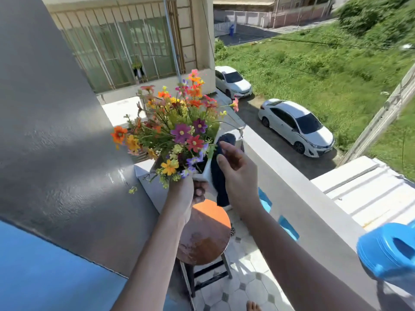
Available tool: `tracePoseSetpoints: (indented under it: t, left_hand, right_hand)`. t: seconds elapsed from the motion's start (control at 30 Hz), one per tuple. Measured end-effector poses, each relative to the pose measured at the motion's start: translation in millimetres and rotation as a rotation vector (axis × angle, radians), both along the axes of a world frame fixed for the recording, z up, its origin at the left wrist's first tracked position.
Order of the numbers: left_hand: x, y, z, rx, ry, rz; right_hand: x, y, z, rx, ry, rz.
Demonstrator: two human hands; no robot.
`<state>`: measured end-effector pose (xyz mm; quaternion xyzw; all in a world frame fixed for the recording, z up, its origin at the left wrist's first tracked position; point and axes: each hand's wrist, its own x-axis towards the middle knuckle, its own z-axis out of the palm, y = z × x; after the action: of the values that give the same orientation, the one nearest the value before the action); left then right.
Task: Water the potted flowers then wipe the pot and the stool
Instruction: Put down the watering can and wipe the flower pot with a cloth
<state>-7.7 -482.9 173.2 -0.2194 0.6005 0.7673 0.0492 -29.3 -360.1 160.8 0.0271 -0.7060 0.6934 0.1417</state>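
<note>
My left hand point(186, 196) grips the bottom of a white pot point(205, 173) filled with colourful flowers point(177, 126) and holds it up in the air above the stool. My right hand point(238, 173) presses a dark blue cloth point(221, 176) against the pot's right side. The round brown wooden stool point(205, 234) stands below on the tiled floor, its top wet and shiny with nothing on it.
A blue watering can point(388, 254) sits on the white balcony parapet point(298, 194) at the right. A grey wall point(56, 131) rises close on the left. White cars and grass lie far below beyond the parapet. My bare foot point(252, 306) shows at the bottom.
</note>
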Motion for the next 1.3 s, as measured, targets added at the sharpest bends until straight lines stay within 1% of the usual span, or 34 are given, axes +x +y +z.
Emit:
tracePoseSetpoints:
  t: [0.2,0.33,0.47,0.6,0.73,0.83,0.9,0.93,1.0,1.1,1.17,1.23,1.27,1.3]
  left_hand:
    - [-8.1,-16.1,2.1,0.072,0.006,0.018]
    - [-7.5,-25.1,10.7,0.123,-0.007,0.016]
    - [-3.8,-24.5,13.2,0.1,-0.016,-0.022]
    - [-1.8,-28.1,17.1,-0.02,0.011,-0.074]
    - [-2.2,-28.6,14.2,-0.134,0.013,-0.109]
    - [0.1,-32.5,13.1,-0.149,0.003,-0.143]
    - [2.2,-35.2,12.8,-0.162,-0.001,-0.162]
    - [3.1,-36.7,12.9,-0.176,-0.006,-0.17]
    - [3.1,-42.0,12.9,-0.216,-0.026,-0.167]
    - [2.7,-54.4,15.4,-0.279,-0.061,-0.139]
    - [3.5,-57.9,19.1,-0.305,-0.067,-0.143]
    - [6.3,-58.9,22.4,-0.326,-0.07,-0.155]
    - [7.4,-59.4,22.3,-0.333,-0.068,-0.165]
    - [8.6,-59.4,22.3,-0.339,-0.064,-0.177]
  right_hand:
    - [29.7,-2.8,-25.8,0.102,0.071,0.165]
    - [33.5,-3.7,-49.0,0.139,0.042,0.138]
    - [18.2,-7.6,-43.2,0.014,-0.026,0.053]
    - [1.5,-12.8,-24.4,-0.087,-0.039,-0.054]
    - [-13.6,-9.0,1.1,-0.256,0.042,-0.085]
    - [-28.2,-0.8,16.5,-0.265,0.12,-0.128]
    - [-39.8,9.7,20.0,-0.249,0.113,-0.154]
    - [-45.3,15.4,21.1,-0.229,0.094,-0.146]
    - [-57.6,25.9,20.6,-0.238,0.011,-0.058]
    - [-61.6,36.6,22.9,-0.251,-0.18,0.095]
    - [-61.8,45.0,18.5,-0.179,-0.275,0.125]
    - [-66.4,49.8,8.4,-0.074,-0.29,0.157]
    - [-69.1,51.0,5.0,-0.091,-0.319,0.135]
    - [-70.6,51.3,3.6,-0.171,-0.376,0.118]
